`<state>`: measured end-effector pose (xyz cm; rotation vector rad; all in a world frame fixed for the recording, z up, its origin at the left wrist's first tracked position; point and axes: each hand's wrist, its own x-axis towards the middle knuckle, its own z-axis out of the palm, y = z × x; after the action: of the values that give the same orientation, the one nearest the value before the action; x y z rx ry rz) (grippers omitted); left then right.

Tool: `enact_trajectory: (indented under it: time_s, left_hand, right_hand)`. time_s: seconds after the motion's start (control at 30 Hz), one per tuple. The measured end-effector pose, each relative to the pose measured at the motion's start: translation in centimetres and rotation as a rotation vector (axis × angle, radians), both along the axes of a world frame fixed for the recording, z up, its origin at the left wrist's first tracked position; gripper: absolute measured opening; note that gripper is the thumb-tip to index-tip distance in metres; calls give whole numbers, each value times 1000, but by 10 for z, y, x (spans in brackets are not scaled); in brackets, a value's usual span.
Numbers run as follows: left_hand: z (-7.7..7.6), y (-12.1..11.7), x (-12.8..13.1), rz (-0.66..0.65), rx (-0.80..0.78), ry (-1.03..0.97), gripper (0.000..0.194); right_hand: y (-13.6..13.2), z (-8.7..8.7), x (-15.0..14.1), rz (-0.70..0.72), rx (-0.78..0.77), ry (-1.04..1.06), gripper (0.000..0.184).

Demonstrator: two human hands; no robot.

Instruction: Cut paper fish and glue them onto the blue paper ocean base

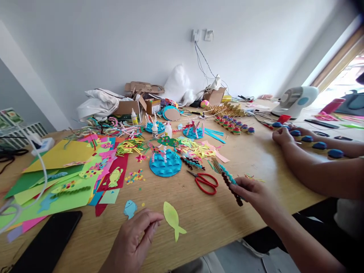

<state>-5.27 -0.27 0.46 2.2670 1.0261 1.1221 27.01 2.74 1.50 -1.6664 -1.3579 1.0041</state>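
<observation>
My left hand (139,235) is over the table's front part, fingers curled and thumb near the index finger, with nothing visible between them. Just right of its fingertips lies a yellow-green paper fish (171,220); a small blue paper fish (130,209) is behind the hand. My right hand (251,191) grips a bundle of wavy dark brown and turquoise strips (231,185), pointing up and left. Red-handled scissors (206,183) lie partly open to the left of that bundle. Behind them stands a round blue base with wavy strips (165,163).
A co-worker's hands (284,136) hold a row of blue and yellow pieces (307,139) on the right. Coloured paper sheets (65,155) and a black phone (48,242) cover the left side. Glue bottles (154,129) and boxes stand behind; a white fan (295,100) is at back right.
</observation>
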Motion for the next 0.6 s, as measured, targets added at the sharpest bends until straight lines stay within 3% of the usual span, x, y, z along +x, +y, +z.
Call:
enact_trajectory:
  time_s: [0.13, 0.23, 0.47, 0.6]
  left_hand:
    - [-5, -1, 0, -1, 37, 34, 17]
    - [-8, -1, 1, 2, 85, 63, 16]
    - [-15, 1, -1, 25, 147, 110, 15]
    - [-20, -1, -5, 25, 163, 121, 16]
  right_hand:
    - [-13, -14, 7, -53, 138, -589, 22]
    - [-18, -22, 8, -49, 186, -840, 22]
    - [-25, -33, 7, -76, -23, -1094, 27]
    - [-24, -22, 6, -108, 169, -1099, 32]
